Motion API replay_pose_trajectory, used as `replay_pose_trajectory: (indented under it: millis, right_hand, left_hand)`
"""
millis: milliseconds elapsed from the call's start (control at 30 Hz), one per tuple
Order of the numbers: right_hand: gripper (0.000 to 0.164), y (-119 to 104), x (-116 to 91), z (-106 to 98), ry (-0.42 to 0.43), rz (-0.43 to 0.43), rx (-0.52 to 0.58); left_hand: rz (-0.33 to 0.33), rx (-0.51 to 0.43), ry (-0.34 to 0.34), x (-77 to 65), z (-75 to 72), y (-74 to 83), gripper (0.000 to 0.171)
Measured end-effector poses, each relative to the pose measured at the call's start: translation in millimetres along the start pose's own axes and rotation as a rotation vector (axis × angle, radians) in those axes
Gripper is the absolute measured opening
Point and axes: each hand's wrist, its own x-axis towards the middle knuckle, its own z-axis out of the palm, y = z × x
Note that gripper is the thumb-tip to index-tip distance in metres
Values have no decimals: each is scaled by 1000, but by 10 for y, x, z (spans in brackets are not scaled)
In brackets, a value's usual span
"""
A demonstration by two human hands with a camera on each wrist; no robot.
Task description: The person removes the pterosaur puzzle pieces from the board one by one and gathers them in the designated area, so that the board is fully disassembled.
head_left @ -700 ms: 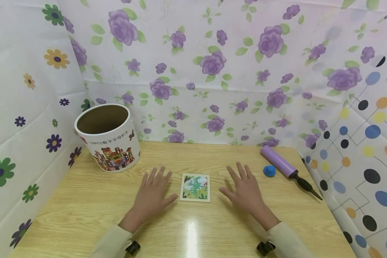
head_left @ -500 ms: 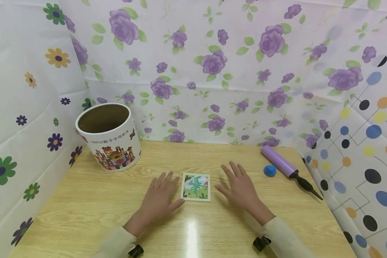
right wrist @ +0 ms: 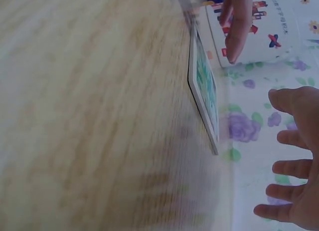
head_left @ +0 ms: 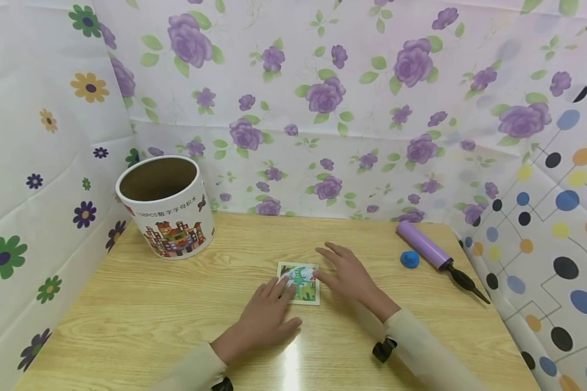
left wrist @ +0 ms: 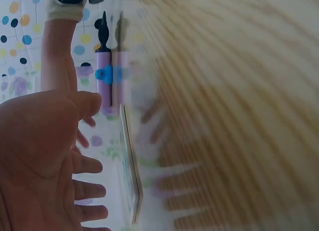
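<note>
A small square picture puzzle [head_left: 304, 293] with a green dinosaur and a pale frame lies flat on the wooden table. My left hand [head_left: 266, 317] hovers over its left side, fingers spread and overlapping it in the head view. In the left wrist view, a gap shows between the left fingers [left wrist: 89, 191] and the puzzle [left wrist: 130, 176]. Over on the other side, my right hand [head_left: 347, 276] is held above the table, its thumb and fingertips close to the puzzle's right edge. Neither hand holds anything.
A white bucket [head_left: 176, 228] with printed building blocks stands at the back left. Toward the right lie a blue lump [head_left: 410, 259] and a purple pump [head_left: 423, 244] with a black nozzle. Patterned cloths [head_left: 293, 163] enclose the table [head_left: 176, 315] at the back and both sides.
Both hands have moved inward toward the puzzle. The left has come rightward until it overlaps the puzzle's left side; the right has shifted leftward to its right edge. The puzzle stays put.
</note>
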Motion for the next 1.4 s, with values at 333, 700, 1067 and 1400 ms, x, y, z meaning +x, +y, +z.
replay_pose_trajectory:
  millis: [333,700,1067,1400]
  right_hand:
    - [54,90,322,103,-80,-46,151]
    - [45,121,596,340,-204,-61,261]
    - [41,39,734,551,-202,-86,220]
    - [39,-39,762,644,-242,-57,178]
  left_hand:
    - [5,-49,-99,93,34,203,80]
    - [-8,-19,-119,178,64,288,81]
    - [8,55,-133,190,106,255,81]
    - [-1,38,-158,178,96,285,81]
